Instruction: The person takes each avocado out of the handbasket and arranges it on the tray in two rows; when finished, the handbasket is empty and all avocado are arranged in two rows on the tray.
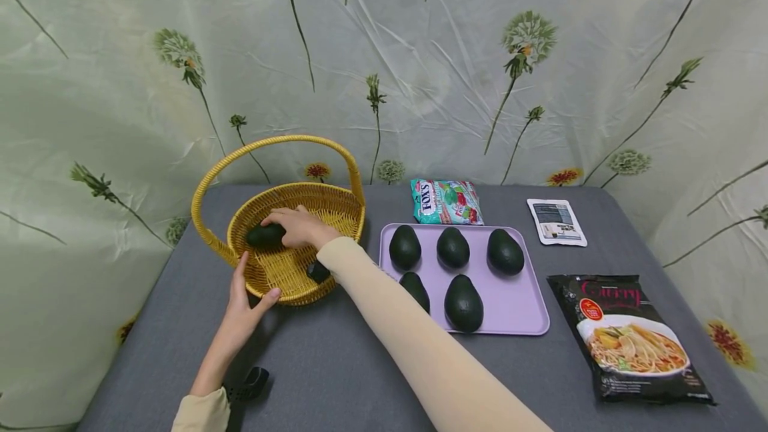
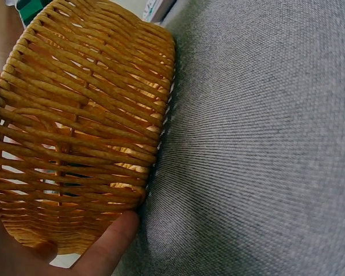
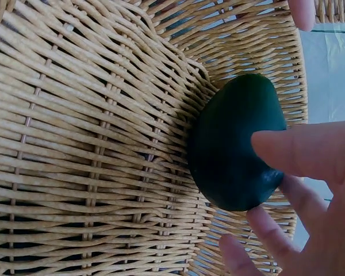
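A dark green avocado (image 3: 236,146) lies in the left part of the yellow wicker basket (image 1: 291,293). My right hand (image 1: 302,227) reaches into the basket and holds this avocado. In the right wrist view, the thumb presses its upper surface and other fingers meet its lower side. My left hand (image 1: 239,312) is at the basket's near left side, thumb and fingers spread. Its fingers touch the woven wall (image 2: 75,138) in the left wrist view. On a lilac tray (image 1: 516,315) to the right sit several more avocados (image 1: 464,303), one partly hidden by the right sleeve.
Behind the tray lies a FOX'S candy bag (image 1: 447,203). A small white packet (image 1: 557,222) is at the back right, with a black curry noodle bag (image 1: 633,342) nearer. The basket's tall handle (image 1: 282,142) arches over it. A flowered curtain (image 1: 420,85) hangs behind the grey table (image 1: 336,372).
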{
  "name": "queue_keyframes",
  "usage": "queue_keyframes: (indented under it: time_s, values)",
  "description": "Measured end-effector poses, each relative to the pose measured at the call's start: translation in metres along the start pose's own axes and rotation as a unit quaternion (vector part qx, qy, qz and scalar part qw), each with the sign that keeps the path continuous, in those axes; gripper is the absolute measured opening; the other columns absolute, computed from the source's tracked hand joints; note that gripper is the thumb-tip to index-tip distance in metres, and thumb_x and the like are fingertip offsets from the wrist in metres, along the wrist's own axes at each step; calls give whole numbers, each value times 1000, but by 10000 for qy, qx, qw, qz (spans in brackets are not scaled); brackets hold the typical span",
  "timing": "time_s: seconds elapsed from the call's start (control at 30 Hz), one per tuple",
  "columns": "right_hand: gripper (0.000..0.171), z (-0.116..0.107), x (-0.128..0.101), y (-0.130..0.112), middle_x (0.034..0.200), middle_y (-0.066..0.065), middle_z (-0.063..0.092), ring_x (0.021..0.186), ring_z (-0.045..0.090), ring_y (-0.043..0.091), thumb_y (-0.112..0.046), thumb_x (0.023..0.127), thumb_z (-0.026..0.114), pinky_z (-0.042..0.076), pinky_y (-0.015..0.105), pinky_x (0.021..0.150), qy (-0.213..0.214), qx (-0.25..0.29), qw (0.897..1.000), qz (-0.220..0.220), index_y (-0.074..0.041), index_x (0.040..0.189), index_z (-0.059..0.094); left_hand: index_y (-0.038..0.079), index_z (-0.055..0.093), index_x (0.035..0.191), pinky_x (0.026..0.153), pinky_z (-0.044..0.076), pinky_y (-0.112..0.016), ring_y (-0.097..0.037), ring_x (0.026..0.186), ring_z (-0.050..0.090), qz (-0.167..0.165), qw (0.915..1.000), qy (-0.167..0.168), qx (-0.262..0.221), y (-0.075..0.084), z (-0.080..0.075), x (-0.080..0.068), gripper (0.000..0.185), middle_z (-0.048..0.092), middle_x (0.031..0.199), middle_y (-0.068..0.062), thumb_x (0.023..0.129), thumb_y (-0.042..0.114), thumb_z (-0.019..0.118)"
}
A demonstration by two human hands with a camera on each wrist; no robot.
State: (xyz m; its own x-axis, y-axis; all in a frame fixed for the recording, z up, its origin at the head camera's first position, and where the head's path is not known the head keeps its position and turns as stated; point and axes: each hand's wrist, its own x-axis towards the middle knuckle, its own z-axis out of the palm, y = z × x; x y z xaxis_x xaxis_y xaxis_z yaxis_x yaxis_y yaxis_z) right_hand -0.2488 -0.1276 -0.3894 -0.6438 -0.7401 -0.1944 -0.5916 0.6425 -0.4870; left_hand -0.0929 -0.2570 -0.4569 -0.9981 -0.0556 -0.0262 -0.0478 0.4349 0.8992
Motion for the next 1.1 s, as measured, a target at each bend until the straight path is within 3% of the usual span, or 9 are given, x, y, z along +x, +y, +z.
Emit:
queue_keyframes:
  time_s: [0.07, 0.17, 0.23, 0.33, 0.47, 0.6, 0.8, 0.93, 1.1]
  values:
    - [56, 0, 0, 0, 150, -4, 32, 134, 31, 18, 1, 94, 53, 33, 27, 96, 6, 27, 10000, 6, -29, 141, 48, 20, -13, 153, 101, 4, -70, -41, 140, -11, -17, 10000, -2, 6, 1, 0, -1, 92, -15, 155, -19, 96, 24, 59]
    - [55, 1, -1, 0, 140, -1, 36, 110, 45, 17, 1, 94, 52, 38, 24, 74, -6, 287, 9996, 83, -31, 139, 50, 20, -13, 153, 101, 4, -70, -41, 140, -11, -49, 10000, 4, 29, 1, 0, -1, 92, -15, 155, -19, 96, 25, 59]
    - [54, 2, -1, 0, 136, 2, 35, 96, 47, 17, 1, 95, 53, 36, 23, 66, -39, 484, 9988, 90, -31, 138, 51, 20, -13, 153, 101, 5, -70, -41, 140, -11, -83, 10000, -4, 42, 0, -1, -1, 92, -15, 155, -19, 96, 25, 59]
    - [51, 3, 0, -2, 141, 5, 34, 104, 51, 16, -2, 96, 54, 38, 22, 69, -135, 559, 9983, -16, -29, 139, 51, 20, -13, 153, 101, 4, -70, -41, 140, -11, -96, 9999, -6, 50, 0, -2, 0, 92, -15, 155, -18, 96, 25, 59]
    - [52, 5, 1, -4, 147, 6, 38, 128, 41, 18, -6, 96, 57, 38, 25, 87, -319, 529, 9978, -233, -26, 142, 47, 20, -13, 153, 101, 5, -70, -42, 140, -11, -73, 10000, 13, 60, 2, -1, -1, 92, -15, 155, -19, 96, 25, 59]
    - [47, 8, 2, -5, 139, 4, 48, 124, 44, 19, -12, 95, 61, 40, 27, 89, -160, 817, 9965, -99, -25, 139, 50, 22, -13, 153, 101, 6, -70, -42, 140, -10, -89, 9999, 16, 92, 3, 0, -2, 91, -15, 155, -19, 96, 27, 58]
    - [39, 8, -2, 1, 136, 6, 51, 120, 50, 21, -15, 96, 60, 42, 29, 88, 104, 1366, 9905, 93, -20, 133, 51, 22, -12, 153, 101, 6, -70, -42, 140, -9, -110, 9998, 50, 149, 4, 1, 0, 90, -14, 155, -18, 96, 28, 58]
    - [40, -2, -11, 12, 138, 9, 46, 113, 52, 22, -13, 97, 56, 46, 35, 87, -26, 2271, 9738, -144, -14, 136, 47, 21, -13, 153, 101, 4, -70, -42, 140, -11, -123, 9999, 37, 114, 5, 1, 0, 92, -15, 155, -18, 96, 26, 58]
    - [48, -25, -30, 30, 139, 7, 41, 107, 51, 19, -16, 98, 55, 49, 44, 82, -327, 3222, 9451, -433, -19, 143, 42, 19, -12, 153, 101, 5, -70, -41, 140, -10, -73, 9999, 38, 65, 4, 0, -1, 92, -14, 156, -18, 96, 25, 59]
